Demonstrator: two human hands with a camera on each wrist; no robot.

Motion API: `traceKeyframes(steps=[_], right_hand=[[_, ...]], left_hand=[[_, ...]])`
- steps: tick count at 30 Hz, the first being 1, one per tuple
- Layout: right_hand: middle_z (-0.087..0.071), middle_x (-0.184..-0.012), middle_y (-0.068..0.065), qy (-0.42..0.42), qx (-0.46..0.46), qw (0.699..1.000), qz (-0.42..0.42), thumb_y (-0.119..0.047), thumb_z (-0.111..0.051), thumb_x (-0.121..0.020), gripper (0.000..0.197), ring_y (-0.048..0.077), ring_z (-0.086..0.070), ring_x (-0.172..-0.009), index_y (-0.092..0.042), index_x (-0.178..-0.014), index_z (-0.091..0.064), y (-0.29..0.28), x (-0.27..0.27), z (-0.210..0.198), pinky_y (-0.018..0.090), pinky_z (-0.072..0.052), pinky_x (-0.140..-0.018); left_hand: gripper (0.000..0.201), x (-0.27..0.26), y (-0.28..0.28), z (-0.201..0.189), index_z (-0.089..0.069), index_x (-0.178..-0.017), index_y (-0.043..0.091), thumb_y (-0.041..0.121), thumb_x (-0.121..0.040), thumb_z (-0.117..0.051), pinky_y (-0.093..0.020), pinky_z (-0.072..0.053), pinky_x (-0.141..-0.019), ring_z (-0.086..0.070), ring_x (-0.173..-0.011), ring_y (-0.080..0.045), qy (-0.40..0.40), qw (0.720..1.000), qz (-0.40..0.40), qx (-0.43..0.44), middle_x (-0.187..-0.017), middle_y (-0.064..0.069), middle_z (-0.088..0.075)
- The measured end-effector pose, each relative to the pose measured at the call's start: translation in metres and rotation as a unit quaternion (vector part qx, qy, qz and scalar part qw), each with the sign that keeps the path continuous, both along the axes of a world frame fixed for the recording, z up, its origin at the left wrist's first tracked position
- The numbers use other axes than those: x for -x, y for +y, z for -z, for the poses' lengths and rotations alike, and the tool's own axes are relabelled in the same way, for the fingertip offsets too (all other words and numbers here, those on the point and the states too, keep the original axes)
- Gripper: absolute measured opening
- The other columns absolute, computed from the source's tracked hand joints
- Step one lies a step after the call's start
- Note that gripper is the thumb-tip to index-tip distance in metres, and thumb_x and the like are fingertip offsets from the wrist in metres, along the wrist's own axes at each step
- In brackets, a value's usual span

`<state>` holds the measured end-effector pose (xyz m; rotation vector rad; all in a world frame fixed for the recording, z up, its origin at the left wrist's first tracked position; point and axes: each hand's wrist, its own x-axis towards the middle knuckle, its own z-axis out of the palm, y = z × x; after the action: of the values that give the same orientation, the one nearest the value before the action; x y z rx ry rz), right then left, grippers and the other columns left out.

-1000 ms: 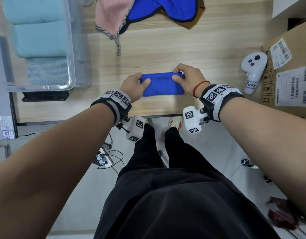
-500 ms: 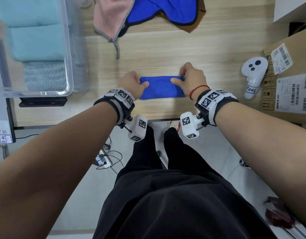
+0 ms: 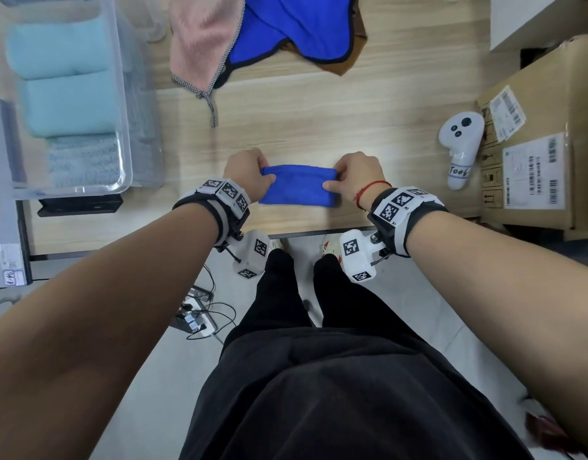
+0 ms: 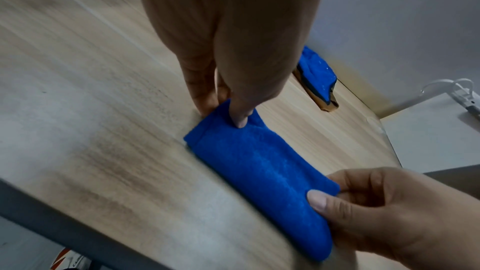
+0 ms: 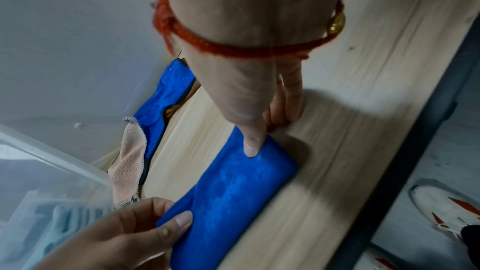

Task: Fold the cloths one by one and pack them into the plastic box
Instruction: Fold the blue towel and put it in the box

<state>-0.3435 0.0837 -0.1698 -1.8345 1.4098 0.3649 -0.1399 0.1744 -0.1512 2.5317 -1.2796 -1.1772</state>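
Left of the folded blue cloth [image 3: 297,185] sits the plastic box [image 3: 126,127] holding folded towels [image 3: 63,78], then the left hand [image 3: 249,175] pinches the cloth's left end, thumb on top, and the right hand [image 3: 355,175] pinches its right end, cloth lying on the table [image 3: 319,114].

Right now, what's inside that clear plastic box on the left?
The plastic box holds two plain light-blue folded cloths and a textured pale-blue one nearest the person. Whatever lies beneath them is covered.
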Motion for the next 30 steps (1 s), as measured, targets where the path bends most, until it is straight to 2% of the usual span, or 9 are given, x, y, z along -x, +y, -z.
traceKeyframes(steps=[2,5,9,12,14,17,19,22,30], right_hand=[[-0.068,-0.087,0.000,-0.005,-0.010,1.000,-0.022,-0.035,-0.074,-0.078,0.021,0.021,-0.063,-0.084,-0.020,-0.090,-0.067,0.005,0.005,-0.002,0.024,-0.043,-0.071],[-0.062,-0.082,-0.005,-0.083,-0.035,0.996,0.030,-0.031,-0.070,-0.081,0.016,0.017,-0.056,-0.076,-0.020,-0.084,-0.059,0.008,0.010,-0.012,0.024,-0.040,-0.070],[-0.069,-0.082,0.006,-0.179,-0.109,0.974,0.090,-0.024,-0.072,-0.080,0.024,0.020,-0.059,-0.069,-0.024,-0.077,-0.048,0.001,0.011,-0.034,0.032,-0.049,-0.068],[-0.071,-0.095,0.018,-0.235,-0.140,0.959,0.075,-0.014,-0.070,-0.084,0.018,0.028,-0.067,-0.081,-0.021,-0.092,-0.055,-0.009,0.003,-0.066,0.039,-0.058,-0.076],[-0.070,-0.097,0.019,-0.257,-0.153,0.952,0.057,-0.009,-0.068,-0.087,0.021,0.027,-0.068,-0.085,-0.013,-0.105,-0.060,-0.017,-0.009,-0.086,0.038,-0.059,-0.079],[-0.067,-0.087,0.018,-0.275,-0.139,0.951,0.019,-0.006,-0.066,-0.087,0.012,0.024,-0.063,-0.077,-0.009,-0.098,-0.062,-0.023,-0.039,-0.122,0.037,-0.058,-0.076],[-0.063,-0.081,0.017,-0.276,-0.120,0.954,0.006,-0.002,-0.065,-0.085,0.016,0.026,-0.059,-0.071,-0.008,-0.097,-0.057,-0.025,-0.061,-0.141,0.040,-0.056,-0.074],[-0.062,-0.078,0.014,-0.266,-0.096,0.958,-0.040,-0.002,-0.062,-0.082,0.019,0.026,-0.057,-0.064,-0.011,-0.096,-0.053,-0.018,-0.096,-0.164,0.042,-0.057,-0.071],[-0.067,-0.070,0.003,-0.284,-0.017,0.948,-0.145,-0.020,-0.071,-0.086,0.016,0.016,-0.062,-0.057,-0.015,-0.084,-0.056,0.016,-0.214,-0.181,0.029,-0.055,-0.062]], left_hand=[[0.014,0.005,0.002,-0.004,-0.054,-0.091,0.014,0.019,-0.085,-0.066,-0.027,-0.040,-0.067,-0.053,-0.082,-0.020,0.011,1.000,0.004,-0.003,-0.091,-0.002,-0.058],[0.014,0.008,0.004,-0.015,-0.052,-0.091,0.014,0.017,-0.085,-0.064,-0.028,-0.039,-0.066,-0.051,-0.082,-0.020,0.026,1.000,0.000,-0.004,-0.089,-0.001,-0.056],[0.020,0.003,0.009,-0.039,-0.052,-0.102,0.016,0.019,-0.087,-0.065,-0.026,-0.041,-0.066,-0.052,-0.080,-0.017,0.068,0.997,-0.022,-0.012,-0.089,0.002,-0.054],[0.028,-0.007,0.013,-0.070,-0.057,-0.117,0.016,0.017,-0.089,-0.062,-0.028,-0.042,-0.075,-0.056,-0.087,-0.018,0.079,0.997,-0.012,0.003,-0.099,0.000,-0.058],[0.019,-0.017,0.012,-0.093,-0.064,-0.109,0.014,0.014,-0.090,-0.059,-0.026,-0.038,-0.073,-0.056,-0.086,-0.020,0.053,0.998,0.024,0.023,-0.092,-0.001,-0.059],[0.014,-0.041,0.017,-0.134,-0.061,-0.078,0.018,0.010,-0.090,-0.059,-0.025,-0.031,-0.065,-0.049,-0.076,-0.020,0.009,0.998,0.035,0.057,-0.069,0.003,-0.053],[0.010,-0.060,0.019,-0.155,-0.067,-0.085,0.017,0.011,-0.089,-0.060,-0.026,-0.031,-0.063,-0.049,-0.077,-0.021,-0.011,0.996,0.038,0.074,-0.070,0.001,-0.054],[0.020,-0.092,0.024,-0.183,-0.071,-0.106,0.024,0.017,-0.089,-0.063,-0.023,-0.037,-0.073,-0.055,-0.083,-0.021,-0.055,0.994,0.039,0.083,-0.082,0.000,-0.060],[0.021,-0.215,0.056,-0.217,-0.073,-0.106,0.022,0.021,-0.086,-0.069,-0.025,-0.042,-0.076,-0.060,-0.086,-0.019,-0.110,0.991,0.046,0.067,-0.089,-0.001,-0.069]])
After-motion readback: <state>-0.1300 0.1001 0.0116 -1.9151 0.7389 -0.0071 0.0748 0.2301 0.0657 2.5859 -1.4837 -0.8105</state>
